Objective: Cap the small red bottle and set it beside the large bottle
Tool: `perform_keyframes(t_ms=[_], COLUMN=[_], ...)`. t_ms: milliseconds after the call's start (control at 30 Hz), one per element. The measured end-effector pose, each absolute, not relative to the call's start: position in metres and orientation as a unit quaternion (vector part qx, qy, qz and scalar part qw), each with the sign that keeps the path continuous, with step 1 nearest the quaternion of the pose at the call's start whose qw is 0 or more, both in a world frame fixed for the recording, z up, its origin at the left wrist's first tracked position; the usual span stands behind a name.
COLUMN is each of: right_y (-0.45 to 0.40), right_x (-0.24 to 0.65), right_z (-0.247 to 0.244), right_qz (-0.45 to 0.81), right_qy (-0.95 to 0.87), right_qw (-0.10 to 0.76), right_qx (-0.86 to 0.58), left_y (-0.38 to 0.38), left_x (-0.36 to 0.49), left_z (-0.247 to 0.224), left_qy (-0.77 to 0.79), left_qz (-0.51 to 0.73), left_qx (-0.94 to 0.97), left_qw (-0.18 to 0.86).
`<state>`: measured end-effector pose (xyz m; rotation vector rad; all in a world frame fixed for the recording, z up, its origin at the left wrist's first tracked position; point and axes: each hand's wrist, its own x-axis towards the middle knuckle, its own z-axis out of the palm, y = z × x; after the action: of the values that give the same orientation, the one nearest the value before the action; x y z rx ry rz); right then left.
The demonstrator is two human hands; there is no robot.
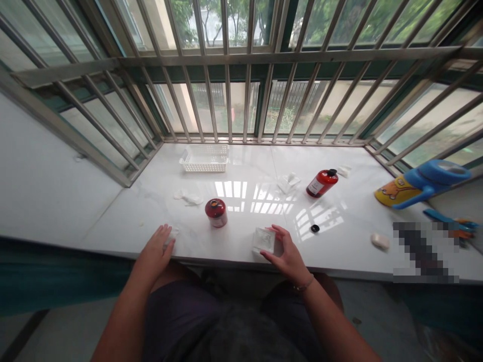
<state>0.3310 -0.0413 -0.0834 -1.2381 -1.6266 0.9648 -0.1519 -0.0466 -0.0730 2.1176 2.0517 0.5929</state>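
My left hand (155,251) rests at the counter's front edge, fingers stretched over a crumpled white tissue (172,236). Further right, my right hand (285,251) curves around the right side of a clear, square glass container (263,240), thumb at its front and fingers behind. Between the hands and slightly back stands a red bottle (216,213) with its top uncapped. A second red bottle (322,183) with a black top stands tilted-looking at the back right. A small black cap (315,229) lies right of my right hand.
A white perforated basket (206,166) sits near the barred window. Crumpled tissues (188,198) (289,183) lie on the white counter (241,251). At the right are a blue and yellow flask (409,188), a pale soap-like piece (380,241) and a blue and orange tool (453,223).
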Motion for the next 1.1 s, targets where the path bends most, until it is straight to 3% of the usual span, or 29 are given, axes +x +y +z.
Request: perform_keyframes(t_ms=[133,400,700,967,1100], right_y=[-0.046,-0.058,-0.062,-0.070,-0.072], right_x=[0.330,0.355,0.390,0.389,0.388], right_z=[-0.086,-0.082,-0.085,-0.084,-0.085], right_qz=[0.374,0.303,0.253,0.255,0.255], right_qy=[-0.605,-0.566,-0.517,-0.507,-0.511], right_qw=[0.494,0.551,0.578,0.587,0.590], right_qx=[-0.501,-0.534,-0.578,-0.578,-0.571], left_y=[-0.052,-0.070,-0.081,-0.048,-0.038], left_x=[-0.154,-0.124,0.008,0.117,0.152], left_z=[-0.085,-0.082,-0.077,-0.064,-0.071], left_qy=[0.695,0.647,0.468,0.342,0.379], left_qz=[0.125,0.139,0.186,0.118,0.110], left_qx=[0.704,0.743,0.852,0.920,0.911], left_qw=[0.078,0.101,0.140,0.150,0.119])
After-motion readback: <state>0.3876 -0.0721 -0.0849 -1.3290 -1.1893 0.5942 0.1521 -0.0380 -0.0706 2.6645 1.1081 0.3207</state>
